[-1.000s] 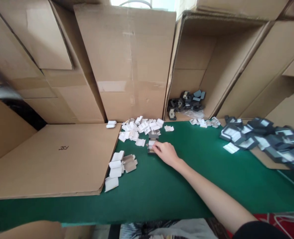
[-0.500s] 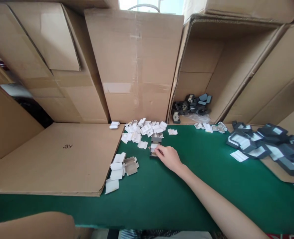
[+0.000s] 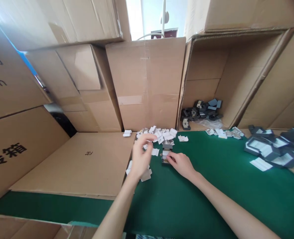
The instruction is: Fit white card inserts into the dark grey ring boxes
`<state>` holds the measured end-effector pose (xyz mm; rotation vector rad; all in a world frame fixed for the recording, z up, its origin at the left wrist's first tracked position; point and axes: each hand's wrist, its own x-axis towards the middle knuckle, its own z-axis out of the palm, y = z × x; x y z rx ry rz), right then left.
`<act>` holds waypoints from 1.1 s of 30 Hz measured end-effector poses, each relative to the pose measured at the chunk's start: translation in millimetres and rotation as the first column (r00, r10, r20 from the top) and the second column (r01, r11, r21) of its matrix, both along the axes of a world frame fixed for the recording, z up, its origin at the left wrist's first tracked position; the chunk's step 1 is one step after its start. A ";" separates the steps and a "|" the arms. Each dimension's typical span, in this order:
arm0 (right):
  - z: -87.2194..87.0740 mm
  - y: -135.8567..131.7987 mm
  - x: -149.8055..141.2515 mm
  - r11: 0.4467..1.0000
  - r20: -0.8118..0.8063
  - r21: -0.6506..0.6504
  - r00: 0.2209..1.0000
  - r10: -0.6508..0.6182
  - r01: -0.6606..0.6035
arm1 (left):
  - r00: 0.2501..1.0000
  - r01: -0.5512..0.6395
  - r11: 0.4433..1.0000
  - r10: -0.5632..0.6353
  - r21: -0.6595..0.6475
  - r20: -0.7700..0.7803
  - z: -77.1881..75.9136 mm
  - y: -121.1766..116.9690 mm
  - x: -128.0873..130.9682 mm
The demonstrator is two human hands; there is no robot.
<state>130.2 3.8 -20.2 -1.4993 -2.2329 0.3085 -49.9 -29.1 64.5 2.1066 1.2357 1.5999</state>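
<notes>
A small dark box (image 3: 166,161) lies open on the green table, a white piece inside it and its lid raised at the far side. My right hand (image 3: 183,165) is at its right edge, thumb and fingertips closed on it; the exact grip is partly hidden. Slightly blurred, my left hand (image 3: 140,159) hovers left of the box with thumb and fingers curved apart, nothing visible between them. Below and behind it are white folded card pieces (image 3: 146,175), partly covered by the hand. A heap of similar white pieces (image 3: 167,135) lies beyond the box.
Dark boxes with white inserts (image 3: 266,147) are piled at the right. An upright open carton (image 3: 249,76) holds several dark boxes (image 3: 201,111). A flat cardboard sheet (image 3: 69,169) covers the left of the green table (image 3: 186,205). Stacked cartons (image 3: 147,83) wall the back.
My left hand has come into view and reached forward over the white pieces. My right hand stays at the dark box. The view has shifted left and up.
</notes>
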 end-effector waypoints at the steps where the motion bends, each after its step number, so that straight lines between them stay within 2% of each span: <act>1: 0.5 0.6 1.0 1.000 -0.005 -0.013 1.000 0.014 -0.014 | 0.992 -0.009 0.999 0.005 -0.035 -0.126 -7.7 6.0 3.7; 2: 1.6 1.1 2.4 0.999 -0.010 -0.029 0.999 0.032 -0.032 | 0.960 -0.031 0.997 0.008 -0.077 -0.278 -16.1 12.4 7.9; 4: 5.5 1.3 6.0 0.996 -0.021 -0.061 0.998 0.066 -0.067 | 0.826 -0.110 0.983 0.006 -0.150 -0.564 -32.2 24.5 15.6; 6: 10.8 0.3 9.7 0.990 -0.033 -0.094 0.995 0.099 -0.102 | 0.748 -0.162 0.967 -0.011 -0.199 -0.663 -44.4 32.9 19.6; 8: 15.7 -2.1 12.4 0.983 -0.039 -0.124 0.991 0.130 -0.134 | 0.719 -0.180 0.962 -0.013 -0.204 -0.695 -52.1 37.1 19.6; 15: 20.8 -8.9 11.6 0.982 -0.021 -0.134 0.991 0.132 -0.134 | 0.744 -0.167 0.970 0.005 -0.179 -0.668 -66.0 40.6 16.3; 22: 23.0 -8.7 15.6 0.979 0.052 -0.139 0.986 0.159 -0.151 | 0.755 -0.173 0.958 -0.019 -0.228 -0.655 -68.5 42.0 20.7; 27: 25.0 -14.8 18.3 0.979 0.171 -0.089 0.966 0.196 -0.183 | 0.772 -0.184 0.949 -0.022 -0.257 -0.636 -70.2 39.9 21.8; 33: 17.3 -13.8 16.5 0.990 0.148 0.028 0.980 0.130 -0.136 | 0.781 -0.209 0.942 -0.002 -0.264 -0.624 -70.2 33.8 18.2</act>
